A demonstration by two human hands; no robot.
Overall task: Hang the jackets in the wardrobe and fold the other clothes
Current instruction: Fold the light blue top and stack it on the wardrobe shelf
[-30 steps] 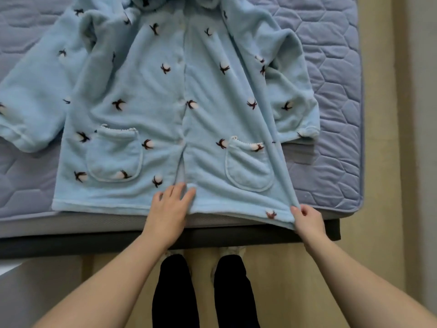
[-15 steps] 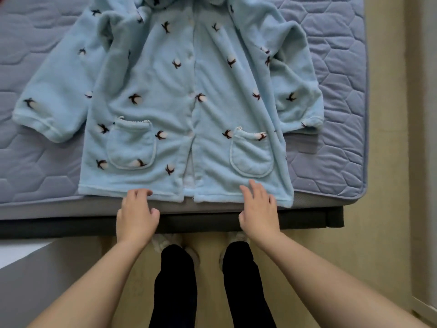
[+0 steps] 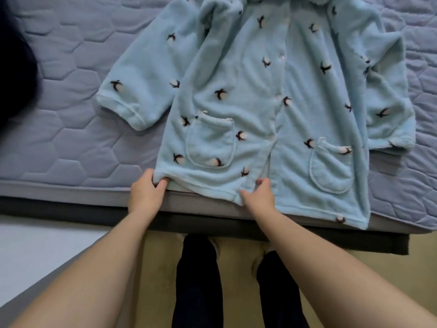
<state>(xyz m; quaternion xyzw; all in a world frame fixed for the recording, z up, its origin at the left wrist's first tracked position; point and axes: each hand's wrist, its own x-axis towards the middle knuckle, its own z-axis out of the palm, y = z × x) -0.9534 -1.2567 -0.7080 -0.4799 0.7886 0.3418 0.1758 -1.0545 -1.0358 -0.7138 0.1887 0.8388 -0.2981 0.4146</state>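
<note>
**Item:** fleece top (image 3: 272, 91), pale blue with a sprig print, buttoned front and two patch pockets.

**Position:** flat and front up on the bed (image 3: 71, 114), toward its near right corner. The hem (image 3: 307, 207) runs along the near edge, and its right part hangs just over that edge. One sleeve (image 3: 142, 91) is splayed toward the bed's left side. The other sleeve (image 3: 390, 110) lies close beside the body.

**Left hand** (image 3: 147, 190): fingers curled round the hem's outer corner at the near edge, pinching the cloth.

**Right hand** (image 3: 259, 192): fingers curled on the hem beside the front opening, holding the same panel's inner corner.

**Also present:** a dark shape (image 3: 14, 67) at the bed's left side, too blurred to identify.

**Step, as judged:** squaring the lower panel before a fold. Folding proper has not begun.

**Handling notes:**
- Pull both corners evenly toward the near edge so the panel tightens without skewing the button line.
- Fleece is thick and springy, so smooth out the ripples above the pocket (image 3: 210, 143) before creasing.
- Bring the splayed sleeve across the body first.
- Slide the overhanging hem back onto the bed, or its weight may drag the fold askew.
</note>
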